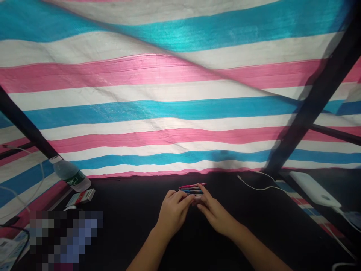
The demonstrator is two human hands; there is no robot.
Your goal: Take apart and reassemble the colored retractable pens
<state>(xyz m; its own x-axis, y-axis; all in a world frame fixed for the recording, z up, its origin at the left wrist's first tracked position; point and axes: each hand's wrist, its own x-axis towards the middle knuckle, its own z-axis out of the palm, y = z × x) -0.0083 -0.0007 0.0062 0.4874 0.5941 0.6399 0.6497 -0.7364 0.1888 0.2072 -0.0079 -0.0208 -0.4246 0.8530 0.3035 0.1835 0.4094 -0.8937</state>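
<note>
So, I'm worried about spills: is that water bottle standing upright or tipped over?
Tipped over: the plastic water bottle lies slanted on its side, white cap toward the upper left, its base not down.

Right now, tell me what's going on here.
A person's two bare hands are at a black tabletop. The right hand has its fingers across a small bunch of pens, one of them pink, and the left hand sits just in front of them. A plastic water bottle lies off to the left, a white power bank to the right, with a striped tarpaulin behind.
</note>
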